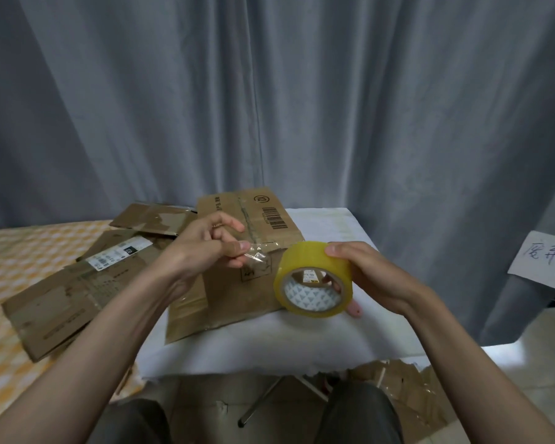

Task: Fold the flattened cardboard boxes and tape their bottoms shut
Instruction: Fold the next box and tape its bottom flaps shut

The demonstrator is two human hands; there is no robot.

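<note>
We're peeling tape: left hand (205, 245) pinches the tape end (253, 256), right hand (366, 277) grips the roll (314, 280). Box (250, 251) lies mid-worktop (269, 344), seemingly still flat; next, fold it, then tape.

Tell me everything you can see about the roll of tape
The roll of tape is a wide roll of glossy, yellowish clear packing tape on a brown cardboard core with a small label and a patterned white lining inside. The right hand grips it, thumb on the outer face and fingertips inside the core, holding it on edge in the air above the white table, open side toward the camera. The left hand pinches a clear, crinkled strip of tape just left of the roll, over a cardboard box.
</note>
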